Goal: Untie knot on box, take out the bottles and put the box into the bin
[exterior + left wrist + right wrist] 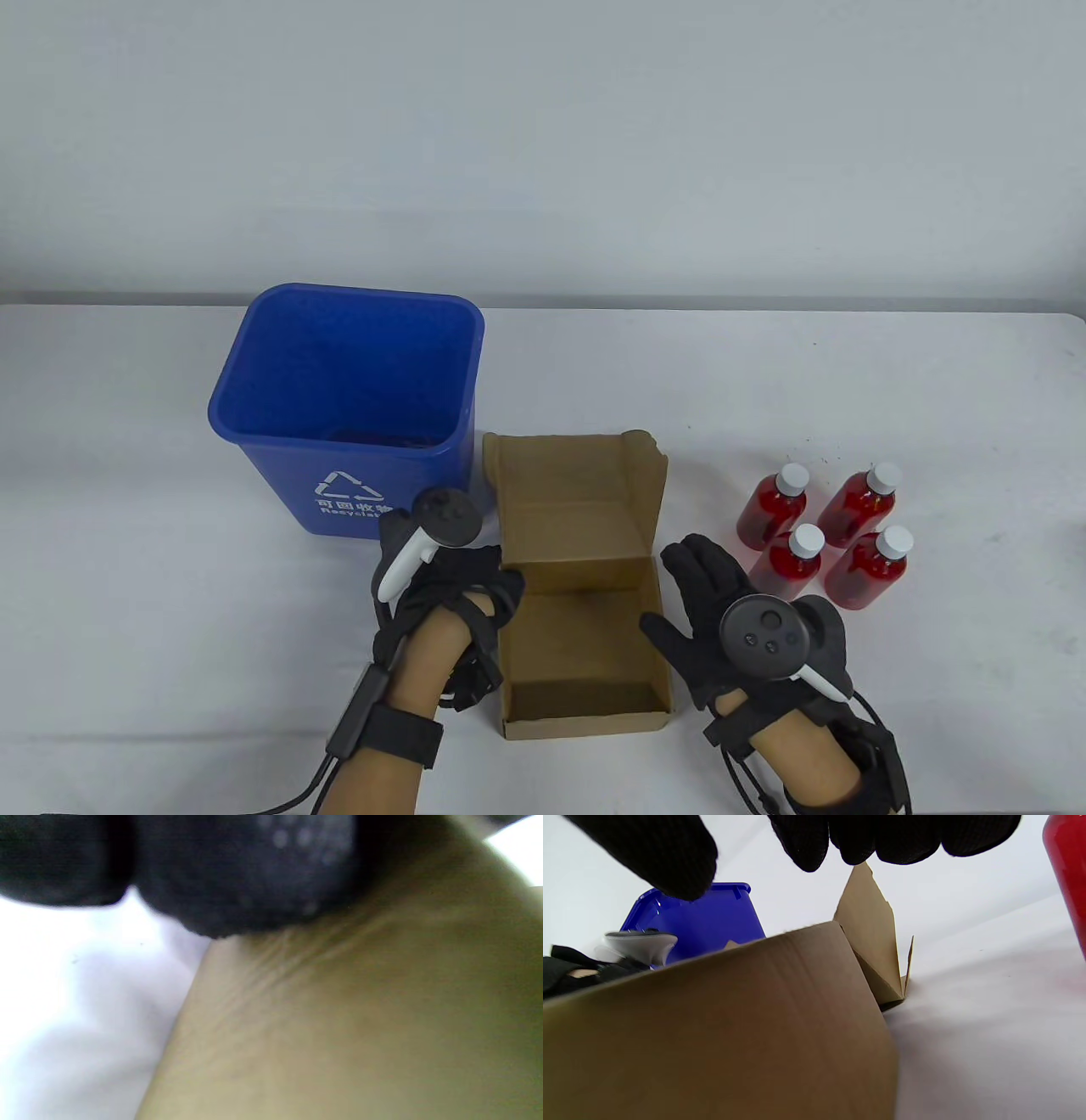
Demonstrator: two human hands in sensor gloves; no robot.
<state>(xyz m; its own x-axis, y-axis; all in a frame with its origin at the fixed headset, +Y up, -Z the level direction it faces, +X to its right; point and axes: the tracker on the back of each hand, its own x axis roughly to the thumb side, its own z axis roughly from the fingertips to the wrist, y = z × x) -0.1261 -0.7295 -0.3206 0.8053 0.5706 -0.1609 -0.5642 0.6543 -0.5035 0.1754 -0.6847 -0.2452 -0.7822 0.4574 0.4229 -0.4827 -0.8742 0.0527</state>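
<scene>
Table [127, 526]: white surface on which every item below is set.

Bin [280, 373]: blue, upright, just beyond the left hand [441, 586]. Something dark is glimpsed at its bottom, too dim to be identified. The box is not yet inside.

Box [585, 679]: brown cardboard, lid flung back, interior seen to be empty. It is stood between the two hands. No cord or knot is seen on it, so the untying is judged done.

Bottles [819, 535]: four, red-filled and white-capped, grouped upright just beyond and outward of the right hand [721, 620]. The taking-out is judged done.

Left hand: pressed against the near box wall, its gloved fingers wrapped over the rim as far as can be made out. In the wrist view only blurred glove and cardboard are shown.

Right hand: fingers held straight and loose, nothing grasped, just beside the opposite wall; contact cannot be confirmed.

Outstanding: the box is still to be lifted into the bin.
</scene>
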